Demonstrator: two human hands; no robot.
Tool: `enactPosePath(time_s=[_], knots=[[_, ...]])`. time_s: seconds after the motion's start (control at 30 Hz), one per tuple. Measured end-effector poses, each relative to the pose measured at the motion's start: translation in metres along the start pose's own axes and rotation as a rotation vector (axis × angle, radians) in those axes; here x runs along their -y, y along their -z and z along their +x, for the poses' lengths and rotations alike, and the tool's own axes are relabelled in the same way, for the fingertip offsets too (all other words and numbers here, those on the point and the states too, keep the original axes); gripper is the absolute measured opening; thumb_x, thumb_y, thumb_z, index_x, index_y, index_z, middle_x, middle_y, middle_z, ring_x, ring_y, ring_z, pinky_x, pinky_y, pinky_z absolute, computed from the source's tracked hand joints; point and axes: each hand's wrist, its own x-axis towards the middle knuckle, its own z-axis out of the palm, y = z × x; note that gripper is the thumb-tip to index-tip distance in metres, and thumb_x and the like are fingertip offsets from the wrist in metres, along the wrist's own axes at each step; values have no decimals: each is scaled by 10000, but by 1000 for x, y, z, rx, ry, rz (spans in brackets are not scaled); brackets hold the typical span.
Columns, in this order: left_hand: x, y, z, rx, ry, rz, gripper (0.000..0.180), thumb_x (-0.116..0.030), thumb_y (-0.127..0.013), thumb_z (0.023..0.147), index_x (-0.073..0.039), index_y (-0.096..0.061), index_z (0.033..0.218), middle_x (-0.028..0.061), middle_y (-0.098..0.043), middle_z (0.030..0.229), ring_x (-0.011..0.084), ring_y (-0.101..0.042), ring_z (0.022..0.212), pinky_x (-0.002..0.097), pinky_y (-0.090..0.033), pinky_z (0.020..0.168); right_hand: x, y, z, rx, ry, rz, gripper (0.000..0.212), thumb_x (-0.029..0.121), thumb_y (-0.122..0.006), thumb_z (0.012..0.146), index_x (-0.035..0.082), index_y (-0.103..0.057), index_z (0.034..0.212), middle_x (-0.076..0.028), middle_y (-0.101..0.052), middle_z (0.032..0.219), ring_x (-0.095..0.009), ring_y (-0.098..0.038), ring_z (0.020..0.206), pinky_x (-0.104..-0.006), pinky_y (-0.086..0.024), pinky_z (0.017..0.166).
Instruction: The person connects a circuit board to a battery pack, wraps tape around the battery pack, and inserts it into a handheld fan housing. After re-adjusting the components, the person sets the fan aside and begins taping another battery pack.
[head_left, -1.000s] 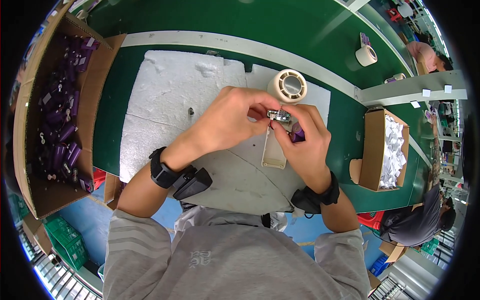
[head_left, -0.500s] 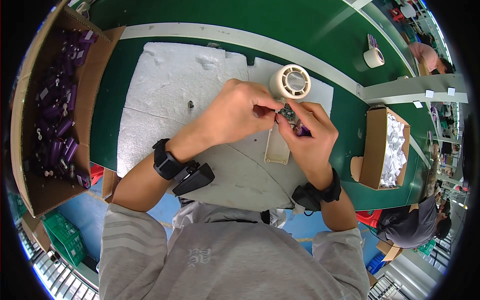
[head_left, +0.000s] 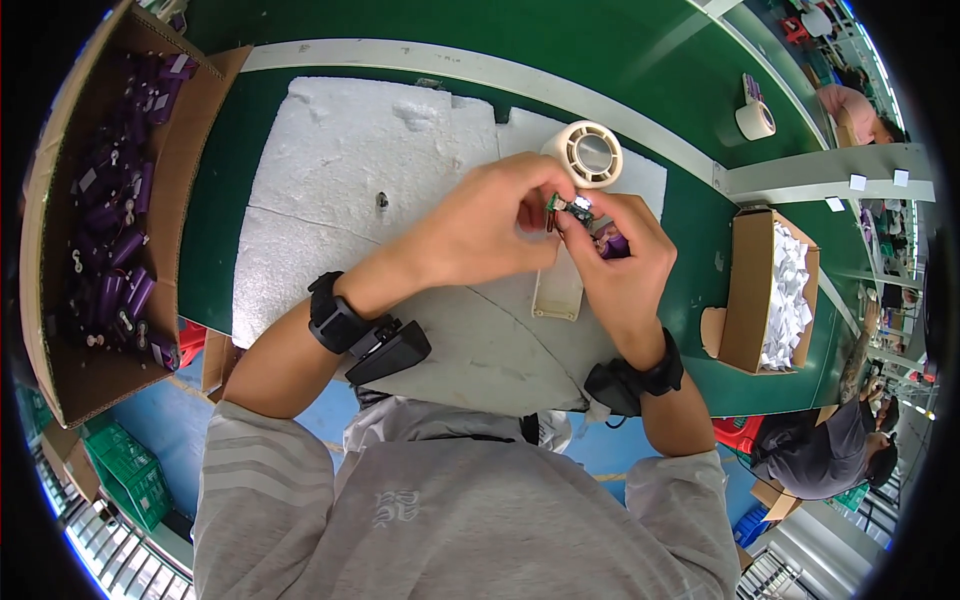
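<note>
Both hands met over the white foam sheet (head_left: 330,170) that covered the green bench (head_left: 640,50). The left hand (head_left: 480,225) and the right hand (head_left: 620,260) were pressed together, fingertips pinched on a small green circuit board (head_left: 565,208) with a metal part at its end, held just above the foam. A purple cylinder (head_left: 615,245), smooth and glossy, sat tucked in the right hand's palm, mostly hidden by the fingers.

Just beyond the board stood a tape roll (head_left: 588,155), round and cream-coloured with a spoked core. Under the hands, on the foam, lay a pale rectangular plastic tray (head_left: 558,295), flat and shallow. The foam was rough and pitted, cracked across its middle, and a small dark screw-like piece (head_left: 381,200) stood on it to the left of the hands.

Each wrist carried a black strap with a boxy black unit. Far left of the foam, an open cardboard box (head_left: 60,340) held many more purple cylinders (head_left: 110,250). To the right of the foam, a smaller cardboard box (head_left: 745,290) was filled with crumpled white slips. A second tape roll (head_left: 755,120) sat far beyond it on the bench.
</note>
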Motion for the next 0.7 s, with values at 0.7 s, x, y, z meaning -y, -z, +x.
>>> enactPosePath(time_s=[0.7], knots=[[-10, -4, -4, 58, 209, 33, 367, 21, -636, 748, -70, -524, 1085, 51, -567, 837, 161, -573, 761, 314, -488, 711, 4, 17, 4, 183, -139, 57, 139, 12, -714, 765, -1, -664, 894, -31, -624, 783, -48, -454, 567, -196, -363, 502]])
